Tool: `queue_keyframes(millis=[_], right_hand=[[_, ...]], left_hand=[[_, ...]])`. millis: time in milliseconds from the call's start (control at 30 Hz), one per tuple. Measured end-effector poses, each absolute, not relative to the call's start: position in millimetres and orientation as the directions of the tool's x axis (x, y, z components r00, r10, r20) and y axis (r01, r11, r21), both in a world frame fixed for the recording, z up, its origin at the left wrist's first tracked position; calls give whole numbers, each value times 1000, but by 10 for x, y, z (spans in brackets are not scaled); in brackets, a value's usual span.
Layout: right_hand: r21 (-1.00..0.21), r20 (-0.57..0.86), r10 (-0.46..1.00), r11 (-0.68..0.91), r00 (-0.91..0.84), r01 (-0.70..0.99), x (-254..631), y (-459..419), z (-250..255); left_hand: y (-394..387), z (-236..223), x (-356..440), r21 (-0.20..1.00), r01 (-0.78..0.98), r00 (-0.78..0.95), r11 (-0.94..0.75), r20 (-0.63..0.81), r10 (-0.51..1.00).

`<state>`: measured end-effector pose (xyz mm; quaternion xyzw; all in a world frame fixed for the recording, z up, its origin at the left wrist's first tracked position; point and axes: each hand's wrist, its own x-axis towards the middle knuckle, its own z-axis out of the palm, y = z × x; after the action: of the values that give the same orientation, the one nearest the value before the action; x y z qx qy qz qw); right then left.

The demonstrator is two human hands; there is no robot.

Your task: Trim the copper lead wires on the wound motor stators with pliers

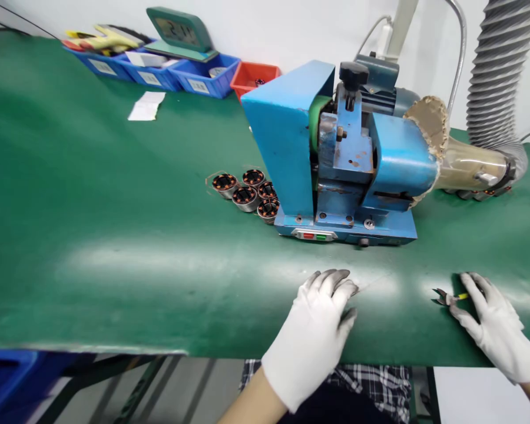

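Observation:
My left hand (313,327), in a white glove with grey fingertips, rests low over the green table in front of the blue machine. Its fingers are slightly bent and the thumb stands apart from them. A faint thin line, perhaps a fine wire (373,283), runs from beside its fingertips; I cannot tell whether they touch it. At the right, my gloved right hand (494,321) is closed around a pair of cutting pliers (446,298). The dark jaws point left and part of a yellow handle shows; the palm hides the rest.
The blue belt machine (282,135) has red and green buttons (314,236) and a grey hose (503,70). Several wound motor stators (246,199) stand left of it; more lie behind its right end. Blue bins (207,79), a red bin (251,76) and a clock (179,29) line the wall.

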<state>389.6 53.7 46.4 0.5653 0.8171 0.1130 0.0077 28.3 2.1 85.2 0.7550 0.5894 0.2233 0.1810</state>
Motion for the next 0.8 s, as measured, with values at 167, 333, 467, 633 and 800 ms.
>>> queue_keyframes(millis=[167,333,467,633,800], right_hand=[[387,103,960,203,-261,899,3547,307,436],[76,188,966,-196,179,978,3330,182,455],[-422,32,961,-236,274,875,3168,22,581],[-643,-683,722,-523,-111,559,2824,-300,887],[-664,-729,627,-552,-274,505,2537,-271,1000]], left_hand=[[67,846,311,529,833,200,-165,-10,980],[24,850,408,488,856,216,-173,-33,976],[-18,855,575,506,837,276,-208,-62,959],[-42,835,711,549,796,333,-253,-49,942],[-61,789,714,572,769,364,-285,-26,931]])
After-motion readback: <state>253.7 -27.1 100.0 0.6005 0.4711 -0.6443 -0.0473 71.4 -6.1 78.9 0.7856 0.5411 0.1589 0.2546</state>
